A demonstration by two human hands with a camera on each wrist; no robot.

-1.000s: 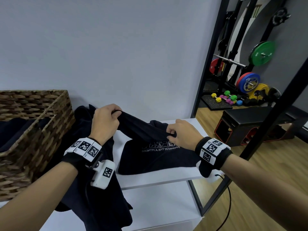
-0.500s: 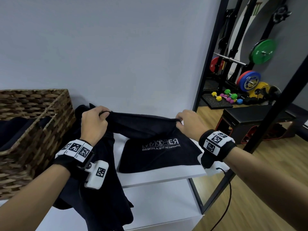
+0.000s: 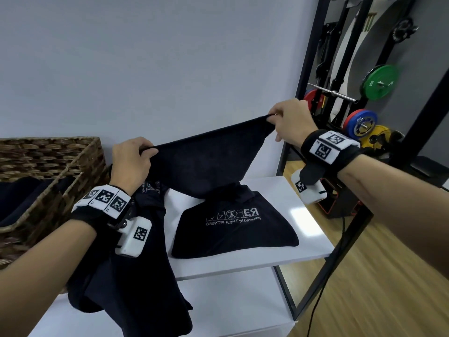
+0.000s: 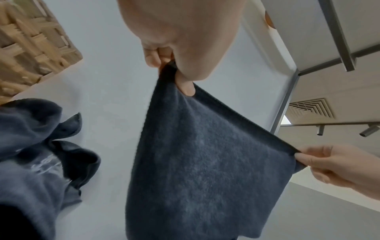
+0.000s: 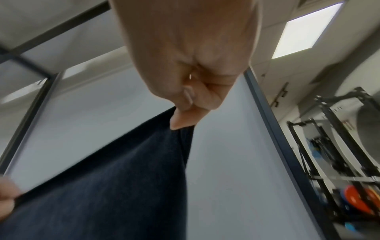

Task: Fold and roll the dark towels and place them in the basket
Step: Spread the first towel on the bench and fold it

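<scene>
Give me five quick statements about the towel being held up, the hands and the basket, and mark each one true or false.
1. Both hands pinch the top edge of the held towel. True: the left hand and the right hand each grip a corner.
2. The right hand is lower than the left. False: the right hand is higher.
3. The printed lettering is on the towel's lower part lying on the white shelf. True.
4. The wicker basket stands to the right of the shelf. False: it is on the left.
5. The held towel is already rolled. False: it is stretched out flat between the hands.
</scene>
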